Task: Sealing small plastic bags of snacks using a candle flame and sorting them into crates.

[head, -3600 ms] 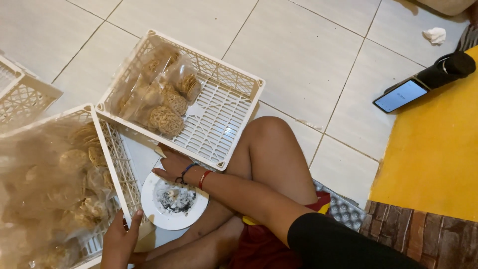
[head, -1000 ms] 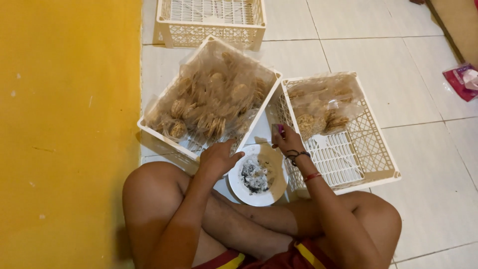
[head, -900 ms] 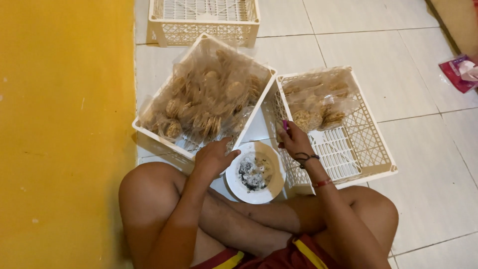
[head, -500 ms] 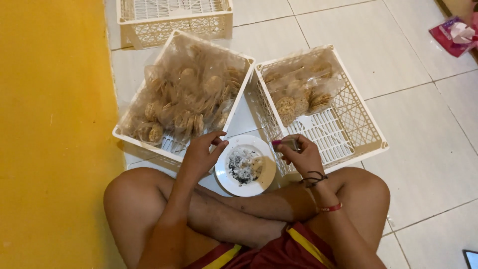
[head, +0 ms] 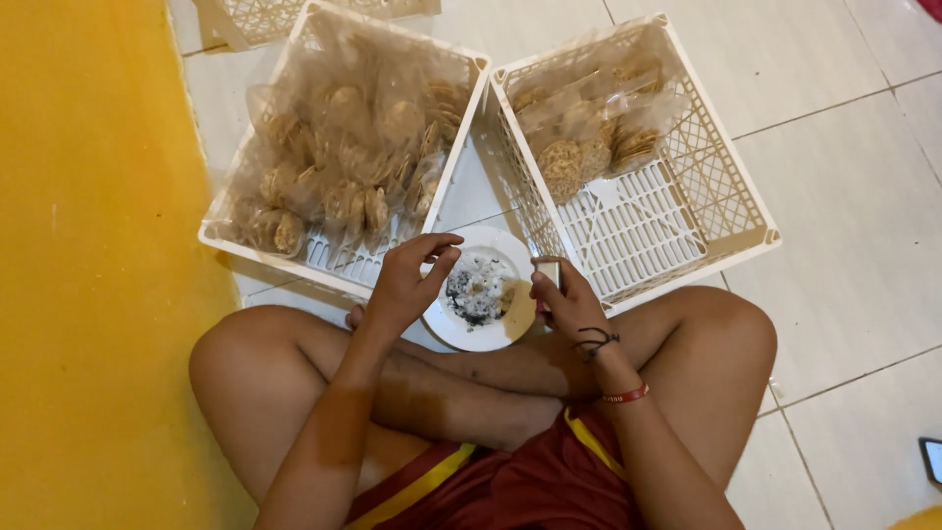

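- Left crate holds many bagged round snacks; right crate holds few.
- White plate sits on the floor between the knees.
- Left hand: fingers curled, apart, empty above the plate.
- Right hand: fingers clamped on a small lighter-like object.

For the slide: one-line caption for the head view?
Seated person's left hand and right hand, holding a small object, hover beside a white plate between two white crates of bagged snacks.

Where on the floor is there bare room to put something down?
Bare tiles right of the right crate; its front half is also bare. Crowded: the left crate full of bags, and the plate between both hands.
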